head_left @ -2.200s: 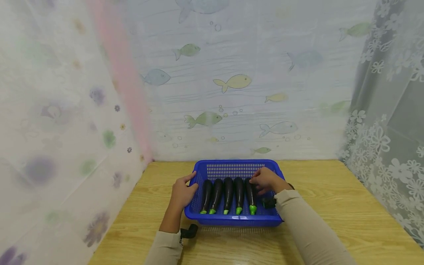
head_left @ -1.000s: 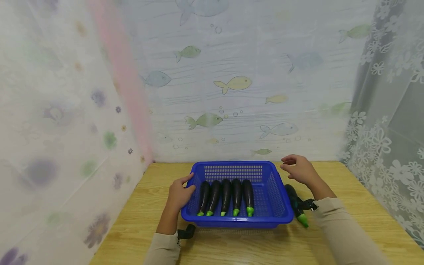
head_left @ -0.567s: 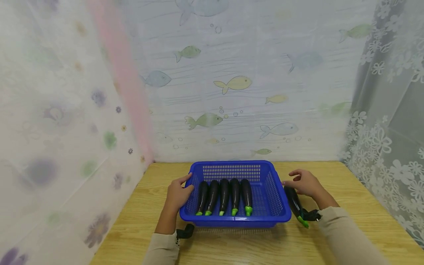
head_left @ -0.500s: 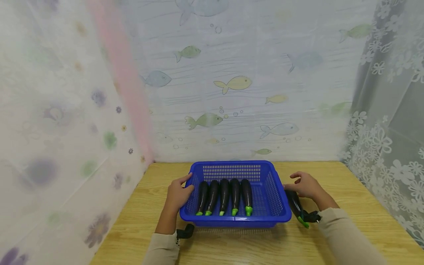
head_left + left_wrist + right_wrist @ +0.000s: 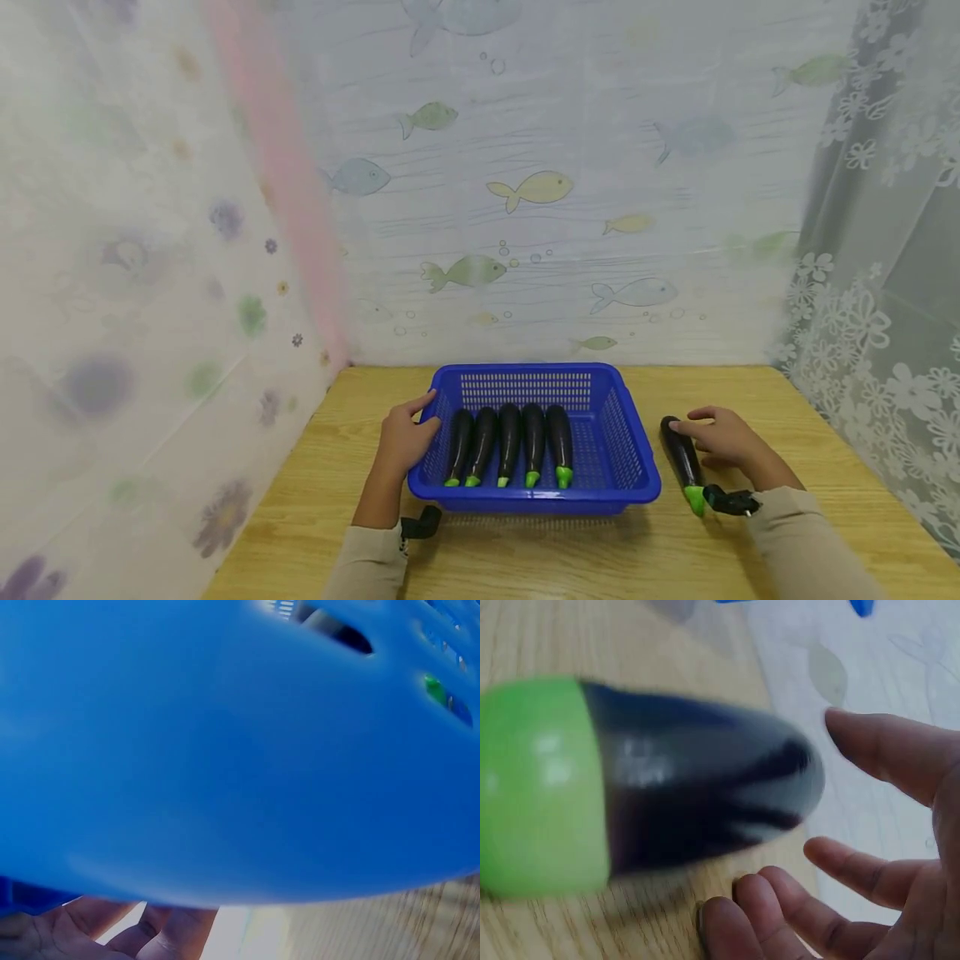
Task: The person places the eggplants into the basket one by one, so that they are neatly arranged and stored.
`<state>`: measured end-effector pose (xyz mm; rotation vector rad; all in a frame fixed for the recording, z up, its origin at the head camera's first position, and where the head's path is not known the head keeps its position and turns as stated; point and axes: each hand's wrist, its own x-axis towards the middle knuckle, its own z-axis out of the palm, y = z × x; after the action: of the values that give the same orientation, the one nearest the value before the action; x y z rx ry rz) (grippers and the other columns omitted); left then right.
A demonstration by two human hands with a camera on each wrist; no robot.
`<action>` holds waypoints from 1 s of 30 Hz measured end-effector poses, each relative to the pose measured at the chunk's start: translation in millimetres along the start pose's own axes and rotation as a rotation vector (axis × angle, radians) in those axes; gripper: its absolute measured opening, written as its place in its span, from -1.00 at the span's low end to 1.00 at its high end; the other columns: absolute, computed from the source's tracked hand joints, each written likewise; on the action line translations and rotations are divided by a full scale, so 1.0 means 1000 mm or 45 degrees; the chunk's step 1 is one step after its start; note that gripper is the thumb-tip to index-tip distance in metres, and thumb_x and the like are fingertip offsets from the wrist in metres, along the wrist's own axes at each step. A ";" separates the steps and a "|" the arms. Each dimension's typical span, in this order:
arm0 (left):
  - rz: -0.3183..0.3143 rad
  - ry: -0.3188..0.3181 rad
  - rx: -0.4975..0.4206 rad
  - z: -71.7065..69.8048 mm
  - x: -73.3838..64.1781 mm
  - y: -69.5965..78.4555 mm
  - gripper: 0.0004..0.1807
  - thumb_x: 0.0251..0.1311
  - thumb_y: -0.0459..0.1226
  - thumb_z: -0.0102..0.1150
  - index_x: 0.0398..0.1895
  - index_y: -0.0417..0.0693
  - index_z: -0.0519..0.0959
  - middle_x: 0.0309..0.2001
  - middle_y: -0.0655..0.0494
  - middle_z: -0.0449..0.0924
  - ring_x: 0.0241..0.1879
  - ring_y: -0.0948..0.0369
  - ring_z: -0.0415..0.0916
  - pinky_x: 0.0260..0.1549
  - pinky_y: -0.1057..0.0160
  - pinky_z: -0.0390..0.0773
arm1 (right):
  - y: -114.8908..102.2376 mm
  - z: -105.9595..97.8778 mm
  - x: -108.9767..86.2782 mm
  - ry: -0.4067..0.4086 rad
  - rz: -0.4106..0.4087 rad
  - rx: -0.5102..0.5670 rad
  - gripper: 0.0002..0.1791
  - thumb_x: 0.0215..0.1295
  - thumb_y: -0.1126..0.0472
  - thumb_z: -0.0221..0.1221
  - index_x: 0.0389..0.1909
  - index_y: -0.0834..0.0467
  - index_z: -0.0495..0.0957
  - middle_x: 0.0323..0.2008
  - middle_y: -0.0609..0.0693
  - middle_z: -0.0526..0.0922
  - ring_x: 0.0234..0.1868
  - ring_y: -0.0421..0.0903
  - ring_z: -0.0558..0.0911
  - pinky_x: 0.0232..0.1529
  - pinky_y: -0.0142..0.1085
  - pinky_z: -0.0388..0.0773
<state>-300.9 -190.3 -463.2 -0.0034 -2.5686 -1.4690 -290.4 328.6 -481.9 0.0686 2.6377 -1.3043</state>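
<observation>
Several dark eggplants [image 5: 510,446] with green caps lie side by side in a blue plastic basket [image 5: 532,495], towards its left. My left hand [image 5: 405,437] holds the basket's left rim; in the left wrist view the blue wall fills most of the picture and fingers [image 5: 172,934] show beneath it. To the right of the basket a single eggplant [image 5: 682,458] lies on the table, cap towards me. My right hand [image 5: 727,437] is at its far end, thumb overlapping it in the head view. In the right wrist view the fingers [image 5: 847,866] are spread around that end, not closed on it.
The wooden table [image 5: 780,467] reaches back to a wall sheet [image 5: 540,275] printed with fish. A flowered sheet [image 5: 150,350] hangs at the left and a lace curtain [image 5: 870,333] at the right. Small black devices [image 5: 731,500] are strapped at both wrists.
My right hand has left the basket and moved right to the single eggplant. That eggplant has shifted slightly right, away from the basket. My left hand stays at the rim.
</observation>
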 end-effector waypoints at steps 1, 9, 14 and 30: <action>0.001 0.003 0.005 0.000 0.000 0.000 -0.40 0.29 -0.22 0.21 0.44 0.14 0.51 0.41 -0.18 0.48 -0.23 0.01 0.74 -0.31 -0.01 0.78 | -0.001 0.000 -0.002 -0.001 0.007 0.013 -0.01 0.46 -0.23 0.16 0.46 0.54 0.12 0.31 0.62 0.35 0.22 0.41 0.56 -0.01 0.01 0.71; 0.006 0.010 0.020 0.000 0.000 0.001 -0.41 0.31 -0.24 0.20 0.44 0.12 0.51 0.42 -0.18 0.47 -0.20 -0.01 0.75 -0.29 -0.02 0.78 | -0.007 0.005 -0.002 0.119 -0.062 -0.293 -0.11 0.31 -0.16 0.30 0.25 0.58 0.38 0.07 0.52 0.57 -0.12 0.15 0.67 -0.19 -0.04 0.65; -0.001 0.009 0.026 0.001 -0.001 0.001 -0.41 0.30 -0.24 0.21 0.44 0.12 0.51 0.42 -0.18 0.47 -0.22 0.00 0.75 -0.31 0.00 0.77 | -0.009 0.004 -0.003 0.123 -0.032 -0.245 -0.15 0.35 -0.11 0.28 0.27 0.58 0.37 0.07 0.55 0.56 -0.16 0.10 0.70 -0.21 -0.07 0.68; -0.016 -0.002 -0.014 0.001 -0.001 0.000 -0.40 0.31 -0.23 0.22 0.45 0.15 0.50 0.44 -0.14 0.45 -0.09 -0.05 0.74 -0.27 -0.02 0.77 | -0.031 -0.007 -0.007 0.072 -0.034 0.106 -0.09 0.45 -0.09 0.21 0.45 0.56 0.17 0.21 0.60 0.45 -0.14 0.00 0.77 -0.12 -0.07 0.77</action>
<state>-299.9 -188.9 -463.9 0.0103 -2.5661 -1.4882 -288.7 315.4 -452.2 0.0845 2.6387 -1.4418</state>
